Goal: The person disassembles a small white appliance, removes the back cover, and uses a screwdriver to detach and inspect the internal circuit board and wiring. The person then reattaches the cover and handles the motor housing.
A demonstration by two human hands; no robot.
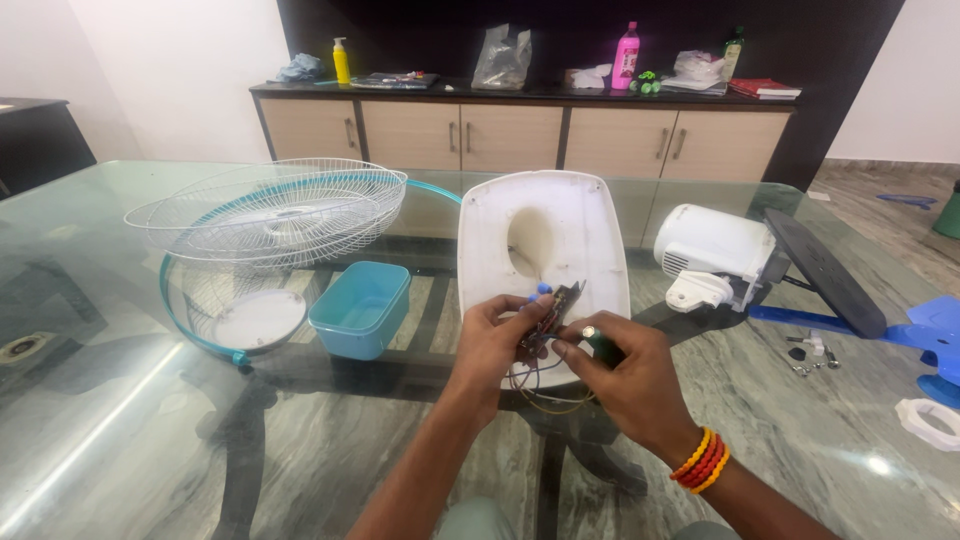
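Head view shows both hands low at centre: the left hand (492, 335) pinches a small circuit board (548, 318) with trailing wires (545, 392), while the right hand (625, 372) is closed round a green-handled screwdriver (598, 343) whose tip meets the board. Behind them at twelve o'clock lies a white fan base cover (545, 250) on the glass desk (120, 420), with a blue tub (362, 308) at ten. Working this well, I'd judge, means keeping the board steady and the tip square, without straining the wires.

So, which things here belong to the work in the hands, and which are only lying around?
In the work:
left hand
right hand
circuit board
wires
white cover
screwdriver

Lying about:
fan grilles
blue tub
motor
screws
bottles on the cabinet
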